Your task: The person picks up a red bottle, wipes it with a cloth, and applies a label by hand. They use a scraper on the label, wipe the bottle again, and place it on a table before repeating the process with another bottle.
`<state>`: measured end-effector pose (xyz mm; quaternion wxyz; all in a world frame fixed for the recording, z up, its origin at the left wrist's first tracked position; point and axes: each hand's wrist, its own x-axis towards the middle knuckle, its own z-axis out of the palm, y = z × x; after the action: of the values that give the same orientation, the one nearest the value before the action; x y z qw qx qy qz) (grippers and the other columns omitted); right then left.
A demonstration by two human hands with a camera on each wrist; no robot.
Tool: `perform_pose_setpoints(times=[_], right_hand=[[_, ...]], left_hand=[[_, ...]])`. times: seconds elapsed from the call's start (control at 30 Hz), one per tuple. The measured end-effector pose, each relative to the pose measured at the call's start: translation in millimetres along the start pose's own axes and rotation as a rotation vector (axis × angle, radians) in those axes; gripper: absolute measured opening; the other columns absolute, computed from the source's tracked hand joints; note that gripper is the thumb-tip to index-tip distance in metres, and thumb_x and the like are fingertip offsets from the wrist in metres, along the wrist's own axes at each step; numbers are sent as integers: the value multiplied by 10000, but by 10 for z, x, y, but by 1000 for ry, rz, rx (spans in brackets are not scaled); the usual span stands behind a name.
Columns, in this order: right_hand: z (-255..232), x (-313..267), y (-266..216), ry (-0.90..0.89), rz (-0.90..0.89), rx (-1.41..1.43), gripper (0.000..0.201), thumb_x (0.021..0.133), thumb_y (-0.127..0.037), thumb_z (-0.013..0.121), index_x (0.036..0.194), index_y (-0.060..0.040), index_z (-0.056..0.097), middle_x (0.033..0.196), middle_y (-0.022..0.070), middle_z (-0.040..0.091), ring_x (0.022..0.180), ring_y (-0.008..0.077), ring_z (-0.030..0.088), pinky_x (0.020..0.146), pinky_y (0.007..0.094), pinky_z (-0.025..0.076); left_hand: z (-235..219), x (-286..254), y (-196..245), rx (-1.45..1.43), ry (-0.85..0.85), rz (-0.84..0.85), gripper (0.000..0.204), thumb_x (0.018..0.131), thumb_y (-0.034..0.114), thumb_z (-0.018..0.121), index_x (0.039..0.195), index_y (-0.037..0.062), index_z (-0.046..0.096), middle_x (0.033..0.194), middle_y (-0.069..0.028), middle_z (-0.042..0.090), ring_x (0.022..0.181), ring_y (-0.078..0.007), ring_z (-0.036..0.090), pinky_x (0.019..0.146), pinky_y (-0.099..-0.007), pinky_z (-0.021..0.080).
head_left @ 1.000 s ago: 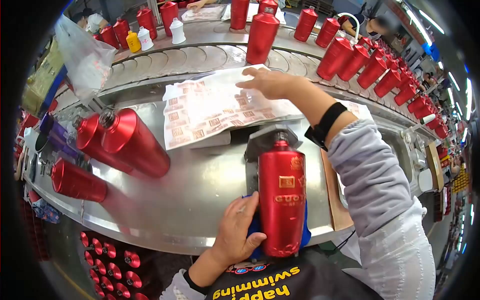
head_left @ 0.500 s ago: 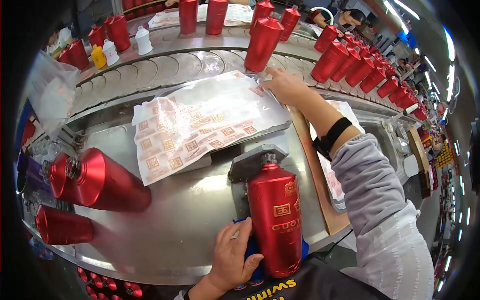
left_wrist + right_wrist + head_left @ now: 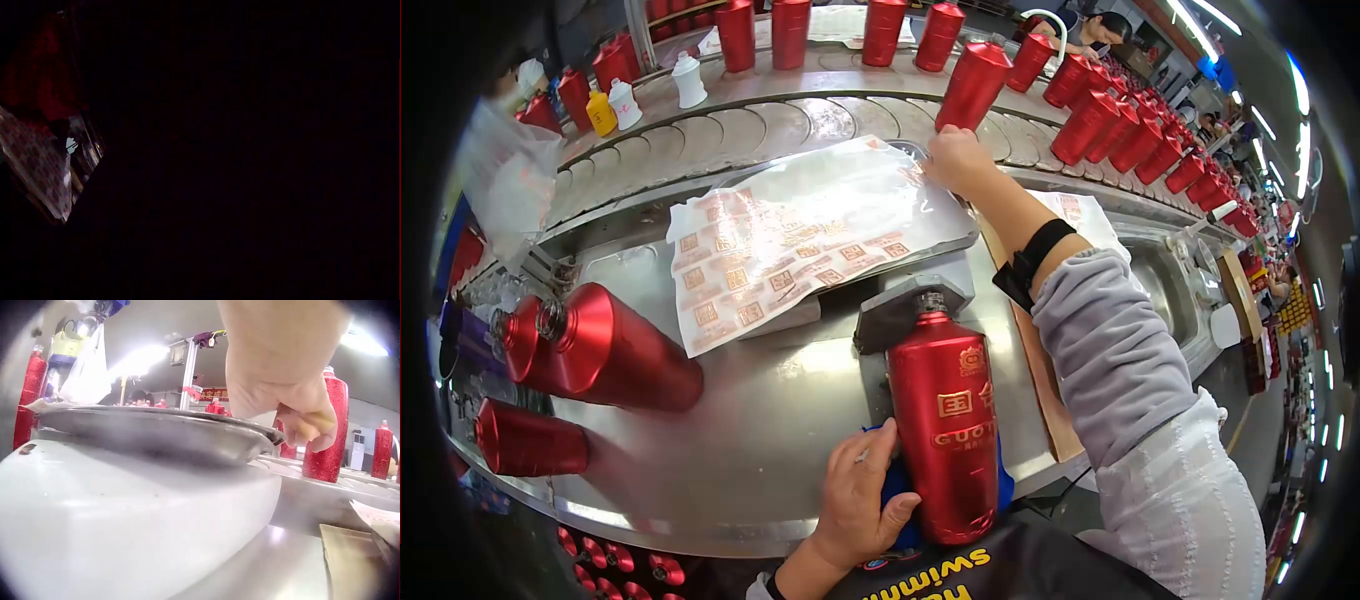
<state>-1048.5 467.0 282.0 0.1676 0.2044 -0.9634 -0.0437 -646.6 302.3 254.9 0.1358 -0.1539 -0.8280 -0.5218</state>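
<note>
A red bottle (image 3: 945,430) with gold lettering lies tilted, its neck on a grey rest (image 3: 915,300) and a blue cloth (image 3: 895,485) beneath it. My left hand (image 3: 855,495) rests along the bottle's left side, fingers fairly straight and thumb apart. At the far right corner of a metal tray (image 3: 187,434) is my right hand (image 3: 962,160), fingers bent in and tips close to the rim; I cannot tell whether they pinch anything. White sheets with gold-red square prints (image 3: 800,225) cover the tray. The left wrist view is mostly dark.
Several red bottles (image 3: 635,355) lean at the left of the steel table (image 3: 750,440). Behind the tray runs a conveyor (image 3: 750,125) with red bottles, one (image 3: 975,85) just beyond my right hand. A brown board (image 3: 1050,410) and a sink (image 3: 1165,285) are on the right.
My right hand has gone from spread over the sheets to the tray's far right corner, its fingers now bent in. Bottles on the conveyor have shifted right. My left hand stays at the bottle.
</note>
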Motion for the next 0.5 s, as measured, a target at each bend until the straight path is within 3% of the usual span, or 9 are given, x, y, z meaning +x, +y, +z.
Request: perform_pose_setpoints(times=[0.1,0.2,0.4,0.5], right_hand=[[-2,13,55,4,93,81,358,782,-359,656,915,-35,731,973,199,674,963,354,642,869,427,508],[-202,75,56,-369,206,146,414,763,-309,689,1071,-34,704,1159,203,639,1095,379,599,923,416,506],[-248,89,71,-381,169,155,390,726,-269,703,1049,-50,715,1137,201,651,1080,364,616,906,424,508],[-200,54,122,-239,100,164,326,725,-249,700,995,-69,730,1100,202,660,1043,352,630,886,430,514]], left_hand=[[71,6,79,-18,-12,-10,687,938,441,553,1367,-79,422,1118,-211,609,1061,-372,560,1002,-499,388],[84,7,86,-9,11,4,688,938,443,553,1368,-78,421,1088,-213,610,1047,-370,565,996,-494,392],[86,8,69,-9,10,15,694,934,452,556,1367,-74,424,1095,-220,601,1037,-375,559,984,-491,396],[105,-24,54,-14,11,-10,700,931,459,558,1370,-70,424,1129,-229,582,1049,-384,545,975,-489,400]])
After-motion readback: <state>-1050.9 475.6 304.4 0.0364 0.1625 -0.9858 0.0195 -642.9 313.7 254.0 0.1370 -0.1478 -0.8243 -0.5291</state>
